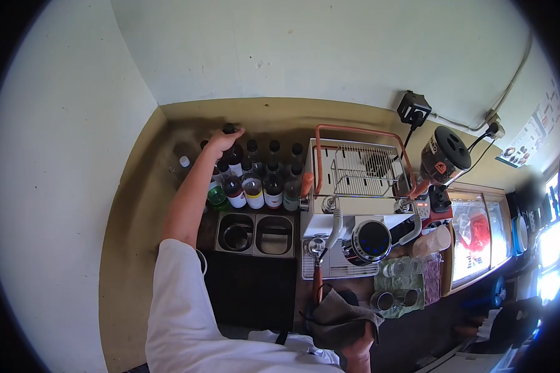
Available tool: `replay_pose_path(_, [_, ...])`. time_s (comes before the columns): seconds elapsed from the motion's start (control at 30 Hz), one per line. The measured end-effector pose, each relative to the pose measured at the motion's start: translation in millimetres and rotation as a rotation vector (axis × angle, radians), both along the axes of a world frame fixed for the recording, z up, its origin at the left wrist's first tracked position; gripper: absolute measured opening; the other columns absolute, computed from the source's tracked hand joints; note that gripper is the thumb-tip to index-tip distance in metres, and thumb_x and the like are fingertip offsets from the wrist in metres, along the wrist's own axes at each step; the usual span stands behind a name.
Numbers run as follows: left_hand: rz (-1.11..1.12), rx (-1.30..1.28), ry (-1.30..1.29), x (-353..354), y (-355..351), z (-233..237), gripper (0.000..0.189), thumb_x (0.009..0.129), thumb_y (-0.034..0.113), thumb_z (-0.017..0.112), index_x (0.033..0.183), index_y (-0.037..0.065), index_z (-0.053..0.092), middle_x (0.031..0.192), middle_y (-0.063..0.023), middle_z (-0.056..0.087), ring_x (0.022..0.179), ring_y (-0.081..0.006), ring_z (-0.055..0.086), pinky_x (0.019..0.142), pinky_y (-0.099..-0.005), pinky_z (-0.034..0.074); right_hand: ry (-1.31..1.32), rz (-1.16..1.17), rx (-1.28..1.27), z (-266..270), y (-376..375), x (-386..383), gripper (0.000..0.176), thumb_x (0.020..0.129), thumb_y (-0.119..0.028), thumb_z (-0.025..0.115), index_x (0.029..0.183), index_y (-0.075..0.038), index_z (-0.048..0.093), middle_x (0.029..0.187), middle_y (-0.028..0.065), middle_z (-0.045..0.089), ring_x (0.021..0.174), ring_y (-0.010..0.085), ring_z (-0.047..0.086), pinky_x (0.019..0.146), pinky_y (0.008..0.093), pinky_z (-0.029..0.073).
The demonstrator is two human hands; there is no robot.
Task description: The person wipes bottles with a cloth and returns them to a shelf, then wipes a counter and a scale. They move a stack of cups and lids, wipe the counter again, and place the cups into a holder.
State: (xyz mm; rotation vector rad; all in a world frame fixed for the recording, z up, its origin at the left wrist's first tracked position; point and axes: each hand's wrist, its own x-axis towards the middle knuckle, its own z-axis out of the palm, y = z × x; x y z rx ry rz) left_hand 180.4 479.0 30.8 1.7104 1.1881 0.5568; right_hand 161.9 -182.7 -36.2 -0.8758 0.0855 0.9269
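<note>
Left hand [223, 142] clamped on dark bottle [235, 160], right hand [359, 345] gripping cloth [341, 318].
Bottle: black cap, white label; cloth: gray, crumpled, draped.

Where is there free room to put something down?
The dark patch between the steel containers and the white shirt, left of the coffee machine, looks bare. Crowded: among the bottles, and around the glasses right of the machine.

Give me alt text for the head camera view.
A person's left hand grasps a dark bottle at the neck, among other bottles by the wall; the right hand holds a gray cloth near an espresso machine.
</note>
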Motion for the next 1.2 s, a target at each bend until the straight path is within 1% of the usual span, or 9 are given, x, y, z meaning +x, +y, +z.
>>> replay_pose_path(0.07, [-0.098,-0.005,0.009,-4.3,2.2,-6.0,0.062,0.076,0.052,0.079,0.108,-0.001,0.071,0.101,-0.0159,0.071,0.092,-0.0214,0.066,0.078,-0.0355,0.051,0.031,0.0,0.059,-3.3,-1.0,1.3,0.069,0.089,-0.052,0.054,0.141,-0.007,0.044,0.141,0.0142,0.051,0.131,0.0355,0.047,0.111,0.0508,0.036])
replay_pose_path(0.27, [-0.215,-0.028,0.487,-1.6,26.1,-33.9,0.053,0.077,0.045,0.082,0.111,0.006,0.071,0.096,-0.0092,0.071,0.076,-0.0171,0.062,0.053,-0.0315,0.048,0.011,0.001,0.043,4.1,2.0,1.3,0.071,0.088,-0.051,0.057,0.141,-0.007,0.044,0.14,0.0135,0.051,0.131,0.0349,0.048,0.111,0.0507,0.036])
replay_pose_path(0.37, [-0.199,0.019,0.349,-2.8,36.1,-59.5,0.045,0.074,0.032,0.086,0.107,0.004,0.072,0.094,-0.0097,0.071,0.071,-0.019,0.064,0.053,-0.0323,0.052,0.035,-0.007,0.044,-8.6,-2.8,1.8,0.071,0.088,-0.051,0.057,0.141,-0.007,0.044,0.141,0.0135,0.051,0.131,0.0349,0.048,0.111,0.051,0.036])
replay_pose_path(0.57, [-0.154,0.144,0.405,-3.2,35.0,-52.4,0.041,0.071,0.013,0.085,0.102,-0.007,0.068,0.093,-0.0139,0.072,0.062,-0.024,0.068,0.055,-0.0337,0.058,0.021,-0.004,0.034,-5.1,1.5,3.0,0.07,0.087,-0.05,0.057,0.141,-0.008,0.043,0.14,0.0138,0.051,0.131,0.035,0.048,0.111,0.0517,0.036])
replay_pose_path(0.67, [-0.224,0.146,0.463,-5.0,16.2,-18.7,0.048,0.066,0.023,0.088,0.097,-0.007,0.068,0.093,-0.019,0.073,0.07,-0.0274,0.073,0.055,-0.0406,0.058,0.055,0.005,0.024,-4.5,2.7,3.7,0.07,0.086,-0.049,0.059,0.141,-0.008,0.044,0.14,0.0136,0.052,0.13,0.0351,0.048,0.111,0.0521,0.036])
replay_pose_path(0.87, [-0.365,0.223,0.616,-1.6,21.0,4.7,0.049,0.066,0.024,0.089,0.096,-0.009,0.067,0.094,-0.021,0.072,0.07,-0.0278,0.073,0.056,-0.0366,0.059,0.04,0.007,0.039,-6.4,6.6,5.8,0.072,0.085,-0.049,0.061,0.141,-0.008,0.044,0.139,0.0134,0.052,0.13,0.0356,0.048,0.111,0.0526,0.035])
replay_pose_path(0.97, [-0.301,0.226,0.465,-18.1,21.7,52.0,0.049,0.066,0.024,0.088,0.097,-0.008,0.068,0.094,-0.0217,0.071,0.069,-0.027,0.072,0.054,-0.0382,0.058,-0.025,-0.014,0.014,-12.1,-0.3,6.3,0.073,0.086,-0.059,0.057,0.137,-0.008,0.048,0.138,0.0135,0.053,0.129,0.0359,0.048,0.11,0.0529,0.035])
replay_pose_path(1.07, [-0.243,0.373,0.664,-38.4,30.9,80.8,0.051,0.065,0.024,0.089,0.1,-0.007,0.067,0.096,-0.0231,0.07,0.077,-0.0296,0.072,0.064,-0.0391,0.059,-0.03,-0.02,0.012,3.5,-1.2,5.2,0.072,0.086,-0.058,0.058,0.137,-0.008,0.049,0.138,0.0135,0.053,0.13,0.0358,0.048,0.11,0.0531,0.035])
replay_pose_path(1.2, [-0.272,0.33,0.764,-53.0,38.0,42.3,0.057,0.064,0.023,0.089,0.109,-0.003,0.065,0.105,-0.0227,0.069,0.098,-0.0361,0.068,0.085,-0.0393,0.057,0.006,-0.048,-0.012,-11.8,-9.2,6.4,0.07,0.087,-0.058,0.055,0.136,-0.009,0.049,0.138,0.0135,0.054,0.129,0.0361,0.048,0.11,0.0537,0.035])
